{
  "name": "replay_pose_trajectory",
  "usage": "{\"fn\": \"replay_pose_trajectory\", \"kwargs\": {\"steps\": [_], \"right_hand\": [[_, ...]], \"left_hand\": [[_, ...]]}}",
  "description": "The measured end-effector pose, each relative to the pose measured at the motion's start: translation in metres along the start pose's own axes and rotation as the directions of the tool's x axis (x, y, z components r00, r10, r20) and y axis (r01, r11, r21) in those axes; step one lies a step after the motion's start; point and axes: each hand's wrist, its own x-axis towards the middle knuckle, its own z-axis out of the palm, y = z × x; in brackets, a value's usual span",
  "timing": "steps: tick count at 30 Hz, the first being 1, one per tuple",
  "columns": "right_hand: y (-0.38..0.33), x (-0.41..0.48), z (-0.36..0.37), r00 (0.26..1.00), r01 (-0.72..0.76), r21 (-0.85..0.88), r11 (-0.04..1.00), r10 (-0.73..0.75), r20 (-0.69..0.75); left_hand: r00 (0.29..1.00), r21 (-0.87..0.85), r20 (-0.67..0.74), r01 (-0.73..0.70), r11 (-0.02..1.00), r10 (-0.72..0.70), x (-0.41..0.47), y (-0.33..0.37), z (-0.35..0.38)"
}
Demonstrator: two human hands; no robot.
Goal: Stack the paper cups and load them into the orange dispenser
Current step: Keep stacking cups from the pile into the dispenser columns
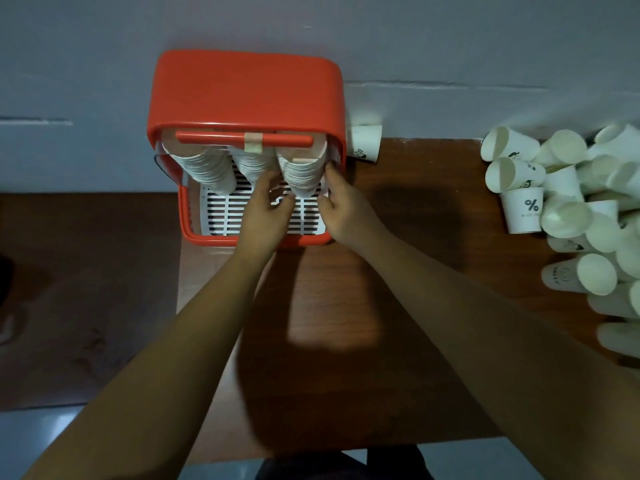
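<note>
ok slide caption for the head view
Left hand and right hand hold the rightmost paper cup stack in the orange dispenser; loose cups piled alongside.

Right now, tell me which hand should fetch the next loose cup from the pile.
Right. The right hand sits on the orange dispenser's side nearest the pile of loose paper cups at the table's right edge; the left hand would cross that arm.

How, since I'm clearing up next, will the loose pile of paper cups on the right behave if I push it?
The cup pile probably slides easily: thin paper cups look light. Many lie on their sides, so some would likely roll across the table. Thin walls may dent if squeezed.
</note>
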Motion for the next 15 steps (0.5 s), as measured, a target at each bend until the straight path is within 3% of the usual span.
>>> {"fn": "replay_pose_trajectory", "kwargs": {"steps": [4,7,11,15], "right_hand": [[0.012,-0.035,-0.038,1.000,-0.012,-0.086,0.996,0.013,0.004],[0.045,-0.057,-0.070,0.992,-0.113,-0.156,0.981,0.103,-0.071],[0.092,-0.066,-0.115,0.974,-0.203,-0.226,0.953,0.174,-0.144],[0.123,-0.054,-0.165,0.972,-0.162,-0.333,0.929,0.092,-0.216]], "left_hand": [[0.998,0.072,-0.053,0.026,0.997,-0.023,-0.019,0.004,-0.004],[0.997,0.068,-0.081,0.005,0.998,0.000,-0.038,0.013,0.008],[0.991,0.084,0.123,-0.071,0.994,0.060,-0.064,0.031,0.052],[0.954,0.197,0.271,-0.186,0.963,0.128,-0.043,0.052,0.109]]}}
